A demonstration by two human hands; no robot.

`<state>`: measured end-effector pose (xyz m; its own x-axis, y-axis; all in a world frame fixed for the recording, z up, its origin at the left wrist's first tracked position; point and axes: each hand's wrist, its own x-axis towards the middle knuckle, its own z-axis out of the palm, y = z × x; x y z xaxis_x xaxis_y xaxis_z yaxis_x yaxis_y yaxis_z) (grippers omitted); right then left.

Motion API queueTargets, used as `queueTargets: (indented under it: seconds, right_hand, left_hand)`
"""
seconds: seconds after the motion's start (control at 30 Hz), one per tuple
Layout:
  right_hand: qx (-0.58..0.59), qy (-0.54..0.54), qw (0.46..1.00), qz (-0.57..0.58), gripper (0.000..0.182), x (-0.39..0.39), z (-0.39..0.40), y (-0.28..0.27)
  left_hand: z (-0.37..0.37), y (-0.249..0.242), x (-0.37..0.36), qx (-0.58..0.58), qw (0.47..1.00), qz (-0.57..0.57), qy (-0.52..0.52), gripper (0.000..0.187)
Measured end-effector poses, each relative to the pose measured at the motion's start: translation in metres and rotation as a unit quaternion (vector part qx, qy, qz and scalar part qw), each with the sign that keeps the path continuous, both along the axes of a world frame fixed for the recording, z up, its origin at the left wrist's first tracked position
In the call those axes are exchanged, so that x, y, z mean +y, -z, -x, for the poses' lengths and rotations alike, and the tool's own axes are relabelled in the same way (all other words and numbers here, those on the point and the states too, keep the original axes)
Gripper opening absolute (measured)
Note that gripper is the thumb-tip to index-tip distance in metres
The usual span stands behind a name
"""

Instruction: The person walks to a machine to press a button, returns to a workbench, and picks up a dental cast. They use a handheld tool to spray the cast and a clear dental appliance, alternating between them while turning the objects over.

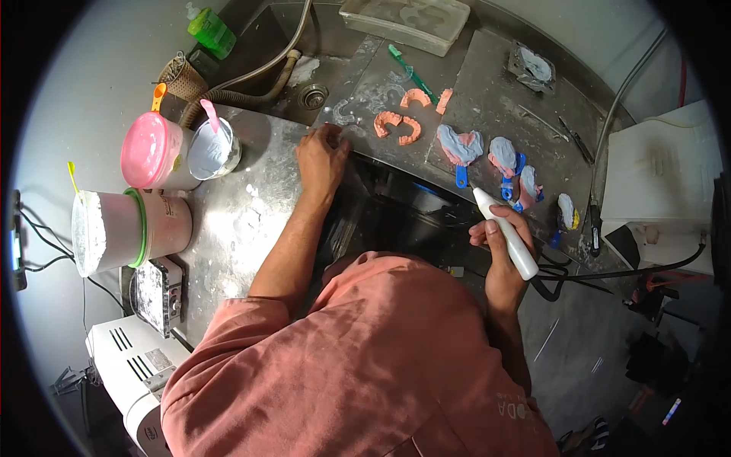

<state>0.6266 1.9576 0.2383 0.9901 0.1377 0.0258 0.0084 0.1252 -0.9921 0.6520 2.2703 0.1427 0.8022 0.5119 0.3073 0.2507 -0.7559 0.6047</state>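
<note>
My right hand (pixel 502 244) is wrapped round a thick white pen-shaped tool (pixel 509 234), its tapered tip pointing up and left toward the bench. Just beyond the tip lie dental impressions in blue trays, the nearest a grey and pink impression (pixel 460 145). My left hand (pixel 323 158) rests at the bench's front edge with its fingers curled; what they hold, if anything, is hidden. Right of it sit orange dental arch casts (pixel 397 128), with another orange cast (pixel 416 98) behind them. Clear arch-shaped pieces (pixel 346 113) lie near the left fingers.
A green toothbrush (pixel 411 72) lies behind the casts. At the left stand a white-coated mixing bowl (pixel 213 150), a pink-lidded tub (pixel 148 151) and a powder-crusted bucket (pixel 114 232). A sink drain (pixel 313 97) and hose are at the back. Metal tools (pixel 544 122) lie at right.
</note>
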Motion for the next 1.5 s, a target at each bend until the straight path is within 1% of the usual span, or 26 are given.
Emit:
queueTargets:
  seconds: [0.07,0.1,0.13,0.17,0.2,0.23,0.27,0.3,0.33,0.37,0.4,0.47,0.5,0.53,0.6,0.63,0.87,1.0,1.1,1.17,1.23,1.3,1.37,1.43,1.47,1.5]
  right_hand:
    - [-0.003,-0.013,1.000,-0.004,0.021,0.004,-0.007,0.004]
    - [-0.004,-0.024,1.000,-0.008,0.023,0.006,-0.010,0.006]
    - [-0.005,-0.021,1.000,-0.009,0.023,0.012,-0.015,0.003]
    - [-0.001,-0.026,0.999,-0.029,0.026,0.020,-0.021,-0.004]
    - [0.003,-0.032,0.998,-0.048,0.029,0.029,-0.027,-0.011]
    - [0.004,-0.031,0.998,-0.049,0.029,0.038,-0.033,-0.017]
    - [-0.048,-0.043,0.997,-0.044,0.031,0.047,-0.038,-0.025]
    - [-0.100,-0.057,0.993,-0.038,0.035,0.055,-0.041,-0.033]
    - [-0.100,-0.058,0.993,-0.037,0.035,0.062,-0.043,-0.043]
    - [-0.113,-0.087,0.988,-0.056,0.036,0.069,-0.046,-0.054]
    - [-0.125,-0.116,0.983,-0.074,0.038,0.073,-0.046,-0.064]
    - [-0.130,-0.132,0.979,-0.085,0.038,0.074,-0.045,-0.080]
    - [-0.134,-0.145,0.976,-0.096,0.039,0.075,-0.044,-0.086]
    - [-0.133,-0.149,0.975,-0.095,0.039,0.075,-0.043,-0.090]
    - [-0.147,-0.119,0.975,-0.116,0.039,0.075,-0.038,-0.097]
    - [-0.156,-0.088,0.977,-0.118,0.041,0.077,-0.036,-0.099]
    - [-0.179,-0.079,0.973,-0.125,0.041,0.077,-0.033,-0.102]
    - [-0.198,-0.083,0.969,-0.125,0.040,0.074,-0.035,-0.097]
    - [-0.197,-0.080,0.968,-0.134,0.040,0.074,-0.035,-0.095]
    - [-0.193,-0.078,0.968,-0.138,0.041,0.073,-0.034,-0.092]
    - [-0.202,-0.100,0.970,-0.092,0.045,0.069,-0.032,-0.085]
    - [-0.182,-0.122,0.968,-0.122,0.050,0.071,-0.027,-0.082]
    - [-0.166,-0.139,0.965,-0.147,0.051,0.075,-0.023,-0.081]
    - [-0.183,-0.133,0.965,-0.135,0.050,0.080,-0.022,-0.078]
    - [-0.178,-0.126,0.967,-0.134,0.050,0.083,-0.021,-0.077]
    - [-0.179,-0.127,0.966,-0.134,0.050,0.084,-0.021,-0.073]
  left_hand:
    - [0.001,-0.005,-0.006,-0.024,0.999,0.029,0.003,0.025]
    - [0.002,-0.008,-0.008,-0.024,0.999,0.029,0.005,0.025]
    - [0.003,-0.015,-0.011,-0.057,0.981,0.183,0.031,0.022]
    - [0.003,-0.024,-0.014,-0.087,0.938,0.331,0.058,0.019]
    - [0.006,-0.042,-0.021,-0.087,0.938,0.331,0.061,0.019]
    - [0.014,-0.069,-0.031,-0.121,0.883,0.444,0.095,0.018]
    - [0.022,-0.092,-0.040,-0.154,0.812,0.549,0.124,0.017]
    - [0.030,-0.110,-0.047,-0.154,0.812,0.549,0.123,0.017]
    - [0.037,-0.126,-0.054,-0.161,0.792,0.565,0.167,0.020]
    - [0.042,-0.138,-0.060,-0.169,0.770,0.578,0.210,0.023]
    - [0.046,-0.148,-0.066,-0.171,0.770,0.578,0.209,0.023]
    - [0.052,-0.160,-0.073,-0.209,0.729,0.609,0.232,0.021]
    - [0.056,-0.162,-0.071,-0.206,0.709,0.624,0.255,0.025]
    - [0.060,-0.166,-0.072,-0.209,0.710,0.624,0.252,0.025]
    - [0.064,-0.176,-0.073,-0.202,0.601,0.715,0.296,0.035]
    - [0.066,-0.174,-0.072,-0.204,0.579,0.719,0.327,0.044]
    - [0.070,-0.174,-0.081,-0.211,0.547,0.738,0.335,0.048]
    - [0.069,-0.176,-0.087,-0.221,0.544,0.742,0.322,0.050]
    - [0.067,-0.174,-0.091,-0.234,0.553,0.727,0.333,0.046]
    - [0.067,-0.172,-0.094,-0.257,0.626,0.665,0.315,0.039]
    - [0.066,-0.173,-0.095,-0.269,0.630,0.665,0.297,0.036]
    - [0.064,-0.171,-0.093,-0.279,0.634,0.666,0.275,0.031]
    - [0.061,-0.171,-0.092,-0.276,0.634,0.674,0.259,0.031]
    - [0.059,-0.173,-0.099,-0.273,0.640,0.688,0.207,0.031]
    - [0.058,-0.168,-0.105,-0.274,0.639,0.688,0.207,0.031]
    - [0.056,-0.162,-0.111,-0.277,0.666,0.657,0.219,0.031]
